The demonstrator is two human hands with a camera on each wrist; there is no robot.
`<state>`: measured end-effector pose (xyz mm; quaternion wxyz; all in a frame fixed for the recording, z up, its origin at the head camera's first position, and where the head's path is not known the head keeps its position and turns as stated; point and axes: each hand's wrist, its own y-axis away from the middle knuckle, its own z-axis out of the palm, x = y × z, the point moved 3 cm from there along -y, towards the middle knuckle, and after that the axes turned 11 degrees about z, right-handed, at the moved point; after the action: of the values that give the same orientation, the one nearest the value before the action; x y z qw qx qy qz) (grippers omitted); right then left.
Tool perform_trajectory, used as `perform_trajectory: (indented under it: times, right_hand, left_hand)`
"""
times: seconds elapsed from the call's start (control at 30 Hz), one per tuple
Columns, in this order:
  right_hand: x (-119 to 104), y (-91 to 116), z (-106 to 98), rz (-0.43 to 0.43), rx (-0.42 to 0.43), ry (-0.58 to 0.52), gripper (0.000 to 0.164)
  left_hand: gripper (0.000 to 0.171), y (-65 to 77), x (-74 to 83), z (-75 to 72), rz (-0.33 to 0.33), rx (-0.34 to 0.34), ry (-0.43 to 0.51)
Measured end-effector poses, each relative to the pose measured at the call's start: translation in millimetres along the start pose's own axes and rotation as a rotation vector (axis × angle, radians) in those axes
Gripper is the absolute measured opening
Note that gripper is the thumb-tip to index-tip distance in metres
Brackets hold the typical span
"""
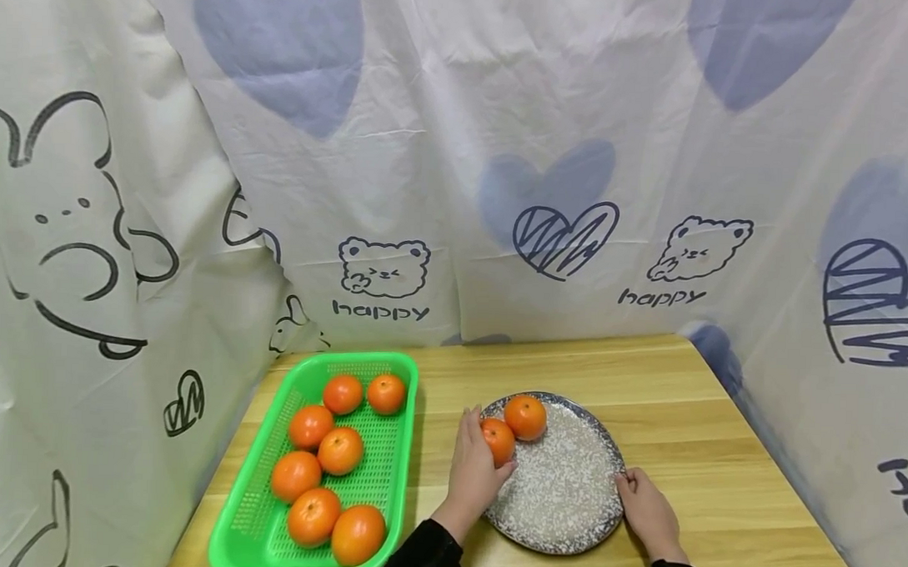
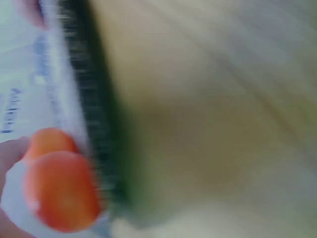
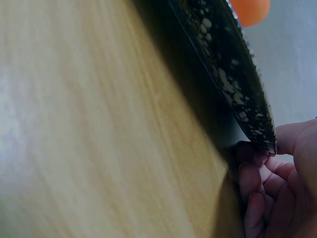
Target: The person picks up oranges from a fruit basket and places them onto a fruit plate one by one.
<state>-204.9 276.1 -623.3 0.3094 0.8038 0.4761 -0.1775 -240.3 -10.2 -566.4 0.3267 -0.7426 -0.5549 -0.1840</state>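
My left hand (image 1: 472, 469) grips an orange (image 1: 498, 442) at the left side of a round speckled plate (image 1: 555, 496), thumb on the near side and fingers along the outer side. Right behind it on the plate is a second orange (image 1: 525, 417). Opposite, my right hand (image 1: 649, 509) pinches the plate's right rim. In the right wrist view the thumb lies over the dark, white-flecked rim (image 3: 230, 74) and the curled fingers (image 3: 250, 181) are under it. Both oranges show in the blurred left wrist view, the nearer orange (image 2: 62, 191) partly covering the other.
Left of the plate, a green plastic basket (image 1: 399, 498) holds several oranges (image 1: 314, 516). Both stand on a wood-grain table (image 1: 689, 425). White cloth (image 1: 459, 150) printed with hearts and bears hangs behind the table and along both sides.
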Motion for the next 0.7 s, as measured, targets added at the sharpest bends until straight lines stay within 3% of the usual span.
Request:
perform_trajectory:
  times: [0.07,0.17,0.27,0.37,0.47,0.53,0.6,0.7]
  right_hand:
    - [0.1,0.1,-1.3,0.001,0.001,0.000,0.038]
    - [0.3,0.1,-1.4,0.001,0.004,-0.004,0.038]
    - [1.5,-0.2,0.6,0.001,0.003,-0.007,0.037]
    - [3.0,-0.2,2.5,0.003,0.004,-0.011,0.037]
    - [4.0,0.5,2.7,0.005,0.004,-0.013,0.038]
    - [3.7,1.1,2.4,0.004,0.004,-0.012,0.039]
    - [3.0,1.7,1.6,0.000,0.002,-0.013,0.038]
    - [0.8,2.1,-0.1,-0.008,0.008,-0.013,0.036]
  left_hand:
    - [0.109,-1.5,11.5,-13.9,-0.002,-0.024,-0.021]
    - [0.112,-2.0,31.3,-47.2,0.007,-0.055,-0.059]
    - [0.110,-1.1,46.4,-91.7,0.044,-0.022,-0.112]
    - [0.109,1.8,49.4,-137.4,0.061,0.048,-0.178]
    - [0.109,6.6,38.4,-174.2,0.050,0.076,-0.254]
    - [0.109,11.5,23.3,-190.4,0.045,0.057,-0.318]
    - [0.109,17.8,4.7,-198.7,0.040,0.000,-0.376]
    - [0.108,30.7,-25.1,-200.5,0.046,-0.147,-0.423]
